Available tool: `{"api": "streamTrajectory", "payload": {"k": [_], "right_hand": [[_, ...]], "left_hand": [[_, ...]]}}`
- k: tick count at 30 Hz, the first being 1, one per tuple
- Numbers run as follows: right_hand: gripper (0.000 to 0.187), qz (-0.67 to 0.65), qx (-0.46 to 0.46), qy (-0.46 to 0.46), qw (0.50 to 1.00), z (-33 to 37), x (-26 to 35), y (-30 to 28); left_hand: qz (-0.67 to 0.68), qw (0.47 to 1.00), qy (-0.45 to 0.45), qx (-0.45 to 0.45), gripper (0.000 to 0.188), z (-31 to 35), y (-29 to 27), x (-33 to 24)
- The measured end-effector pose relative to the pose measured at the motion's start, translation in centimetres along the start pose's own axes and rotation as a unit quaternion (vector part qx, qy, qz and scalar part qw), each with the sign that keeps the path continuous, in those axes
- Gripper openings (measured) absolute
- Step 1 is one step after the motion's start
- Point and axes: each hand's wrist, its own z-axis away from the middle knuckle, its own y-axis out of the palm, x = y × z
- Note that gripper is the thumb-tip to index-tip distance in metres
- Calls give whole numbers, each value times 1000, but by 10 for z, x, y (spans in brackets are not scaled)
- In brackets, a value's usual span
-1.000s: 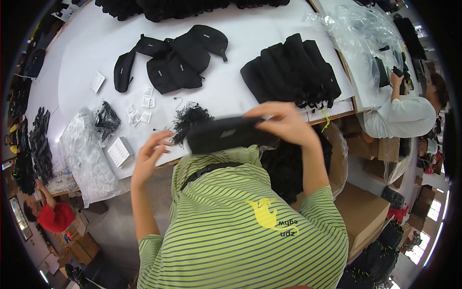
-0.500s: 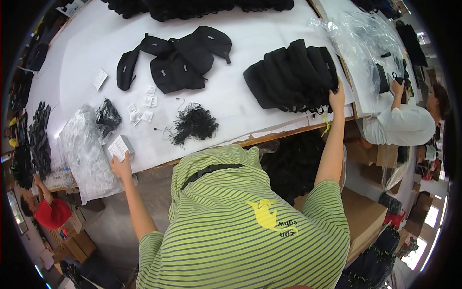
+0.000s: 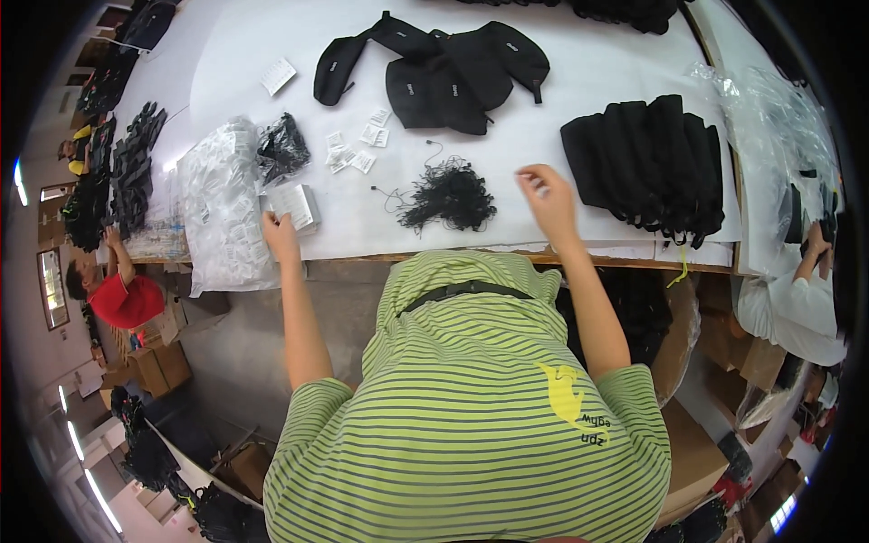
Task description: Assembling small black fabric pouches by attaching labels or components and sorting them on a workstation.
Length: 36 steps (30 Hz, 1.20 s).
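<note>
The left hand (image 3: 281, 236) seemed to be picking from the white card stack (image 3: 294, 204) at ten o'clock, its grip too hidden to tell, while the right hand (image 3: 553, 206), half curled at two o'clock, looked empty, and lifting one card called for a light pinch.

I log over the remote link: shirt (image 3: 471, 407) lime green, narrow dark stripes, yellow motif (image 3: 563, 391). I find the pouches (image 3: 475, 68) black with small pale marks; stack (image 3: 625, 172) and cords (image 3: 453, 195) black; tabletop (image 3: 534, 127) white; card pad (image 3: 294, 206) and labels (image 3: 375, 136) white with dark print; tie (image 3: 682, 264) neon yellow; carton (image 3: 697, 457) brown.
</note>
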Motion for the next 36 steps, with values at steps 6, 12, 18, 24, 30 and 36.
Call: {"api": "streamTrajectory", "payload": {"k": [6, 12, 18, 24, 30, 36], "right_hand": [[6, 130, 123, -29, 983, -55, -5, 117], [15, 266, 241, -78, 930, -66, -22, 134], [9, 185, 213, -83, 956, -55, -22, 131], [12, 220, 102, 0, 970, -51, -30, 147], [12, 231, 126, -34, 964, -44, -18, 150], [13, 111, 98, -12, 989, -48, 15, 133]], "left_hand": [[234, 971, -32, 28, 41, 52, 10, -92], [304, 944, -81, 104, 67, 101, 13, -114], [348, 910, -134, 182, 71, 133, 14, -133], [342, 910, -123, 201, 59, 139, 29, -142], [348, 894, -113, 257, 53, 146, 37, -146], [327, 895, -84, 293, 49, 144, 45, -142]]}}
